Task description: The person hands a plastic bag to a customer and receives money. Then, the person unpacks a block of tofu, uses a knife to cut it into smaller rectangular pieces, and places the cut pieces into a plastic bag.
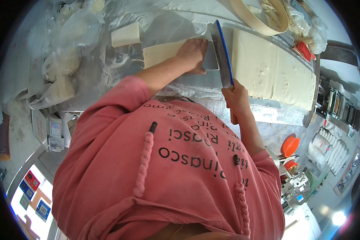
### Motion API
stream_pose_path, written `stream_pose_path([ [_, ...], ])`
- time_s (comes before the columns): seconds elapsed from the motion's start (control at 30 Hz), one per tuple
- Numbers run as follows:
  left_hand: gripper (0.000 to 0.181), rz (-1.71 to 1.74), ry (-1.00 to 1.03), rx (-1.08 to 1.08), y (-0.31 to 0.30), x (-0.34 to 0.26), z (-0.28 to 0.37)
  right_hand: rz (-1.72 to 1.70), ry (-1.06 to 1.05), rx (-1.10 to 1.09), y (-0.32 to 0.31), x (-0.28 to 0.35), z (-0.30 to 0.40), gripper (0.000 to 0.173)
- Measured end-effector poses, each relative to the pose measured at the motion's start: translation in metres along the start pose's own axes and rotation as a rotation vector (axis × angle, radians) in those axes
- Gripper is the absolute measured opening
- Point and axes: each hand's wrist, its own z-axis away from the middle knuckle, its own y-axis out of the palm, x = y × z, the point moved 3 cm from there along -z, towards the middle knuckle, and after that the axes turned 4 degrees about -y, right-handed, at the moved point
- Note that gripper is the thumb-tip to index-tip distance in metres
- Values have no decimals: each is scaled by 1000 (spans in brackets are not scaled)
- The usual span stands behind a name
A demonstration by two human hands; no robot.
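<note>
My left hand [194,55] lies palm down, thumb spread, over a pale dough sheet [160,54] and a flat grey plate [211,57] that shows past its fingers. In my right hand [237,94] is the wooden handle of a long, broad knife [223,54] with a blue strip along one edge. The blade points away from me, between the plate and a large stacked slab of dough [273,69]. Several dents mark the slab's top. Left of the sheet sits a small dough block [126,34]. The dough under my palm is hidden.
A round wooden hoop [259,18] with dough strips inside lies at the back right, near a red-headed brush [304,51]. Plastic bags with dough [63,60] cover the left end of the floury metal worktop [84,87]. Orange bowls [290,146] and a machine [297,192] stand at right.
</note>
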Motion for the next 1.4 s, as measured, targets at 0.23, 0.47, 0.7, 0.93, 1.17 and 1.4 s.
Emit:
stream_pose_path([
  [0.23, 92, -44, 40, -155, 5, 4, -1, 82, 41, 7, 0, 6, -1, 21],
  [0.47, 99, 11, -1, 21, 0, 3, -6, 252, 289, 41, -5, 14, -30, 18],
  [0.7, 99, 64, -109, 107, 2, 4, -6, 365, 458, 89, 6, 17, -56, 20],
  [0.93, 101, 3, -77, 82, 5, 3, -4, 298, 348, 6, 17, -14, -83, 24],
  [1.17, 81, 72, 62, -286, -10, 46, 30, 219, 0, -192, 18, 33, -14, 27],
  [1.4, 34, 59, 490, -248, -12, 58, 45, 94, 118, -142, 64, 69, 1, 25],
])
